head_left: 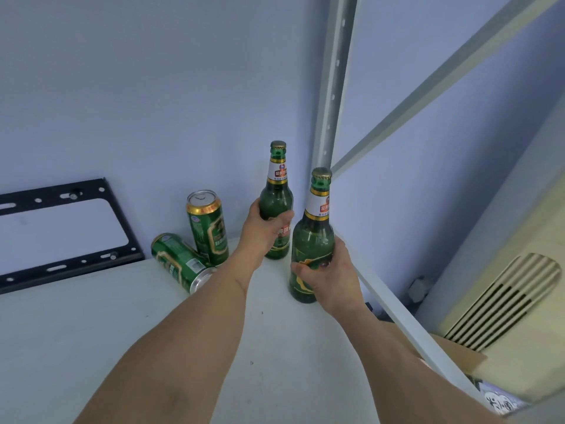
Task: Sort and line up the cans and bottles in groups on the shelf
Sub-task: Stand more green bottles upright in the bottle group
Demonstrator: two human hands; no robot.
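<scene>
No legible text: only blurred characters on the bottles' [276,206] and cans' [208,228] labels.

Soft, even light is filling the scene, giving the wall [153,87] a cool bluish cast, with no single source showing. Shadows are staying faint: only a pale one is lying on the shelf [91,332] beneath the left hand [263,228], and the arms are casting almost none. Small highlights are glinting on the green bottle [276,203] above that hand and on the bottle [315,234] above the right hand [333,276]; the silver can top [201,197] left of the left hand is shining mildly. The wide lens is bending the frame post [333,87] and slanting rails. Detail is softening toward the lower right corner, where things are smearing.
</scene>
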